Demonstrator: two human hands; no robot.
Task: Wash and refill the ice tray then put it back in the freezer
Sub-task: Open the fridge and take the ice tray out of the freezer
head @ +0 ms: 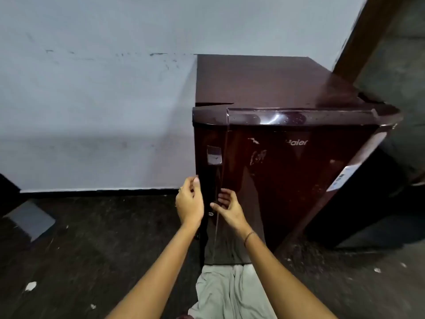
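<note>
Head view: a person's left hand [189, 201] curls its fingers round the left edge of the maroon fridge door [287, 180]. The right hand [230, 209] rests spread-fingered just beside it. The door looks closed and the ice tray is out of sight.

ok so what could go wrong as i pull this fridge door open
Both the left hand and right hand sit at the left edge of the shut fridge door, so a sticky seal letting go suddenly could jerk it or nip fingers.
The pale cloth lies at the door's foot and may snag the swing.
The dark object close on the right might limit how far it opens.
</note>
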